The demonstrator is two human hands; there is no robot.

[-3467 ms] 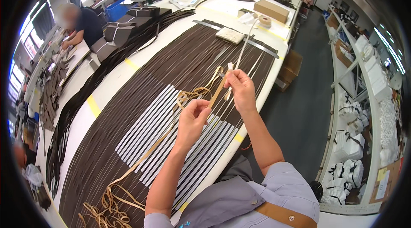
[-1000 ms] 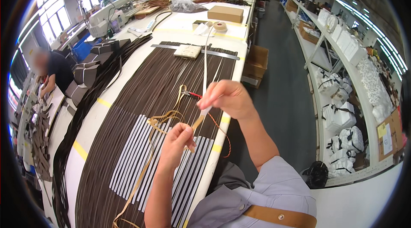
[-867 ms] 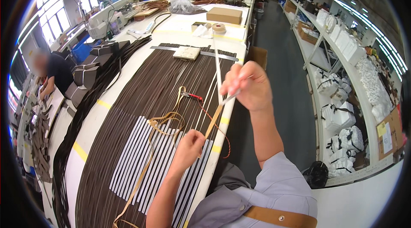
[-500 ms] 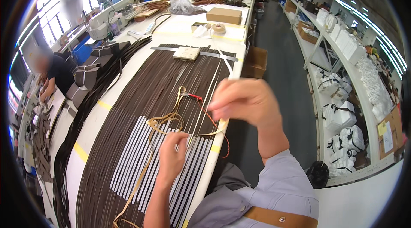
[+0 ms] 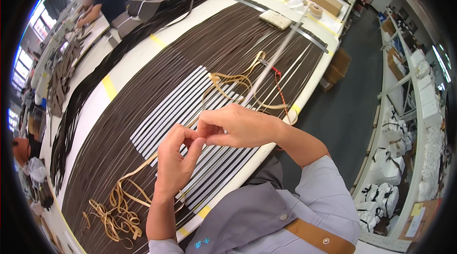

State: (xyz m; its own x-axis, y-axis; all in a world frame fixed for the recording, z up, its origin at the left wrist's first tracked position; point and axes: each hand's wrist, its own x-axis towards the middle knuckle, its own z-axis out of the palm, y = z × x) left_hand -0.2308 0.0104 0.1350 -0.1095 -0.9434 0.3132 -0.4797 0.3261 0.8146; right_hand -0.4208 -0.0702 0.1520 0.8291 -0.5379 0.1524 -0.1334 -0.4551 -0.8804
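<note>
Both bare hands meet over the near side of the long white table (image 5: 84, 151), the fingertips brought together right in front of the wearer. The left hand (image 5: 173, 163) has thumb and forefinger curled into a small ring, and the right hand (image 5: 243, 125) is bent in a close pinch against it; I cannot tell from here whether anything is caught between the tips. A narrow white tape (image 5: 285, 42), blurred, slants from the tape roll (image 5: 315, 10) at the far end toward the right hand. The tan strap (image 5: 138, 168) lies in loops beyond the hands and in a tangle near the left forearm, over dark brown strips (image 5: 119, 135) and pale strips (image 5: 166, 111). A red-handled tool (image 5: 275, 70) with a red cord (image 5: 282, 93) rests beside the loops.
</note>
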